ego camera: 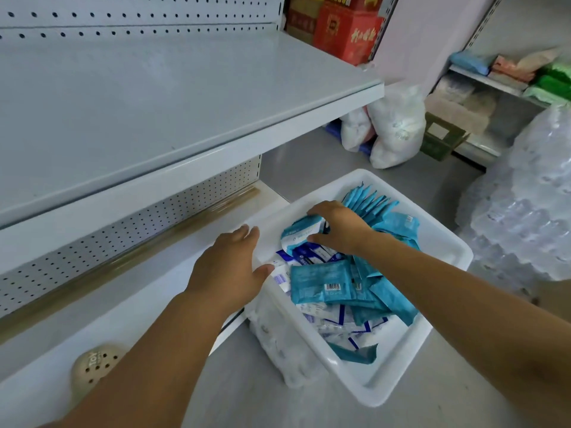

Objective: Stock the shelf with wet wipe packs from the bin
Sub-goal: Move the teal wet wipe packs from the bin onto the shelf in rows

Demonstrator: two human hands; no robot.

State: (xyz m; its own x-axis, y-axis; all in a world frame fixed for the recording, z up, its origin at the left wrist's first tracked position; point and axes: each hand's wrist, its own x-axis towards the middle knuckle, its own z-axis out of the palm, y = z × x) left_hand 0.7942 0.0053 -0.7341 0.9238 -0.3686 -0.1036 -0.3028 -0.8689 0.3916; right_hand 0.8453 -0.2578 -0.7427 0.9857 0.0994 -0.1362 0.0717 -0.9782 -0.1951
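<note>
A white plastic bin (445, 239) sits on the floor by the shelving, filled with several teal and white wet wipe packs (321, 281). My right hand (343, 230) is inside the bin, fingers curled around a white-and-teal pack (298, 234) at the top of the pile. My left hand (230, 267) hovers open at the bin's left rim, over the bottom shelf (129, 304), holding nothing. The white upper shelf (154, 97) stretches across the top left with nothing on it.
A round beige perforated object (92, 367) lies on the bottom shelf near my left arm. White plastic bags (395, 128) stand on the floor behind the bin. Wrapped bottle packs (525, 211) are stacked at right. Red boxes (346, 29) sit beyond the upper shelf's end.
</note>
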